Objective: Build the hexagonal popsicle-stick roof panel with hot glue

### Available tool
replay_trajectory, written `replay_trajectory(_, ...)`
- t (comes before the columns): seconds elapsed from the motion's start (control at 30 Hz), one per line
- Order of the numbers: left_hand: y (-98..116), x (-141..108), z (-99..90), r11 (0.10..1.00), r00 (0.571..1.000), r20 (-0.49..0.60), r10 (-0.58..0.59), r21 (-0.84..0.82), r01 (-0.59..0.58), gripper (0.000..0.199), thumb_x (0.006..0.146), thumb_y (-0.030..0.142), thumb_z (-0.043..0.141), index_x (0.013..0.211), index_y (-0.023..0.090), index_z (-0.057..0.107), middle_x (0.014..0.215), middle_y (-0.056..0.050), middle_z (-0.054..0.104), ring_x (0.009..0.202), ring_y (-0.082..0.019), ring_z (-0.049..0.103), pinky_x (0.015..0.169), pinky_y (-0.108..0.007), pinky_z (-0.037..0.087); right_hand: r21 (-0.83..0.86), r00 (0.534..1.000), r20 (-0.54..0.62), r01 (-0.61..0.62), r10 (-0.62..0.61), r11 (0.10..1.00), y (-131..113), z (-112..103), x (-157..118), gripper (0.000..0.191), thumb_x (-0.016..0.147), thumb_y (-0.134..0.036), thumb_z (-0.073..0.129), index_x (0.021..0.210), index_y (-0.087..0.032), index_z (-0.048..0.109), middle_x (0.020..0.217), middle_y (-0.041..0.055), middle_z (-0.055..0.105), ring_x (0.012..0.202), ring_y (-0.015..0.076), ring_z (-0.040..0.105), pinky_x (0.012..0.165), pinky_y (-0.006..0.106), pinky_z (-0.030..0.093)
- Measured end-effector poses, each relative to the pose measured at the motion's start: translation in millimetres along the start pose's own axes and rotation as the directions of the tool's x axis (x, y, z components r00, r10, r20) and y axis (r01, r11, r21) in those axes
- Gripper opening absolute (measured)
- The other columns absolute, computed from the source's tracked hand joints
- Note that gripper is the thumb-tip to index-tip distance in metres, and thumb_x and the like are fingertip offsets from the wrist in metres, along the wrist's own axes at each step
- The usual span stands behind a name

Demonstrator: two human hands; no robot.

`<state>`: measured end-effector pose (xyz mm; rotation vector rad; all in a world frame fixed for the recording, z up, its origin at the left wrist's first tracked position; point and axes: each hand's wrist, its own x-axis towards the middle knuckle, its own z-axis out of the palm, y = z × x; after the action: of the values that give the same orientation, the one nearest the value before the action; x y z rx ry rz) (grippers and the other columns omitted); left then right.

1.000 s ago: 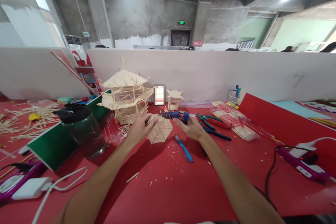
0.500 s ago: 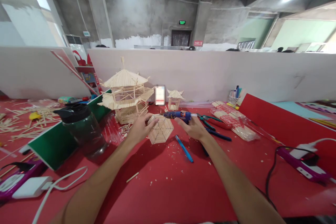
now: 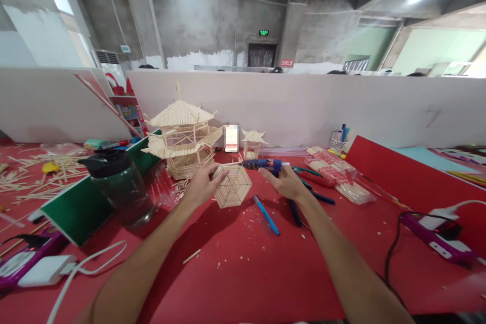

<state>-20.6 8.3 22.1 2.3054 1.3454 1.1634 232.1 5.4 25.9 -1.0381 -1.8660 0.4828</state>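
Note:
My left hand (image 3: 205,182) pinches the left edge of an octagon-like panel (image 3: 233,187) built from thin wooden sticks, held up above the red table. In my right hand (image 3: 286,181) is a blue glue gun (image 3: 261,164), its nozzle pointing left at the panel's top edge. Whether the tip touches the sticks I cannot tell. Beneath, on the table, a blue pen (image 3: 267,215) lies to the right of the panel. A large stick-built pavilion model (image 3: 182,136) stands behind my left hand, and a small one (image 3: 253,144) stands behind the panel.
A dark water bottle (image 3: 117,187) and a green board (image 3: 76,217) are on the left. Pliers (image 3: 317,195) and bagged sticks (image 3: 341,177) lie at the right, before a red board (image 3: 410,177). Power strips (image 3: 440,243) with cords sit at both sides.
My right hand and the glue gun have shifted slightly right, the nozzle sliding along the panel's top edge. My left hand and the panel stay nearly still.

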Motion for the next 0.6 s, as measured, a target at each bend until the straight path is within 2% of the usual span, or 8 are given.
replay_trajectory(0.13, -1.3, 0.7, -0.7, 1.0, 1.0, -0.002, -0.01, 0.006, 0.01, 0.032, 0.09, 0.043, 0.049, 0.074, 0.016, 0.06, 0.068, 0.0, 0.058, 0.065, -0.015, 0.05, 0.061, -0.026, 0.036, -0.065, 0.999, -0.033, 0.013, -0.015, 0.998, 3.4, -4.4, 1.2, 0.042, 0.083, -0.052, 0.054, 0.055, -0.021, 0.046, 0.048, -0.0049, 0.038, 0.048, 0.0104, 0.034, 0.05, 0.026, 0.033)
replay_trajectory(0.23, -1.9, 0.9, -1.0, 1.0, 1.0, -0.001, -0.011, 0.018, 0.011, 0.032, 0.09, 0.042, 0.05, 0.074, 0.016, 0.059, 0.068, 0.001, 0.058, 0.064, -0.015, 0.049, 0.061, -0.026, 0.035, -0.084, 1.0, -0.015, 0.01, -0.011, 0.996, 4.8, -5.2, 1.2, 0.044, 0.085, -0.052, 0.051, 0.054, -0.021, 0.043, 0.047, -0.0049, 0.039, 0.047, 0.0103, 0.035, 0.05, 0.025, 0.033)
replay_trajectory(0.43, -1.9, 0.9, -0.9, 1.0, 1.0, -0.006, -0.004, 0.024, 0.004, 0.031, 0.089, 0.042, 0.051, 0.075, 0.016, 0.061, 0.069, 0.0, 0.059, 0.064, -0.015, 0.049, 0.06, -0.026, 0.035, -0.113, 1.0, -0.013, 0.014, -0.016, 0.994, 7.0, -5.1, 2.3, 0.044, 0.086, -0.055, 0.048, 0.057, -0.021, 0.048, 0.05, -0.0029, 0.047, 0.05, 0.0122, 0.043, 0.053, 0.026, 0.037)
replay_trajectory(0.6, -1.7, 0.6, -0.6, 1.0, 1.0, -0.006, -0.013, 0.021, 0.013, 0.03, 0.089, 0.04, 0.051, 0.073, 0.016, 0.06, 0.067, 0.001, 0.057, 0.063, -0.015, 0.048, 0.06, -0.026, 0.034, -0.121, 1.0, 0.012, 0.008, -0.006, 0.993, 9.5, -8.5, 3.1, 0.044, 0.086, -0.054, 0.049, 0.057, -0.021, 0.05, 0.049, -0.003, 0.047, 0.051, 0.0128, 0.045, 0.056, 0.027, 0.039)
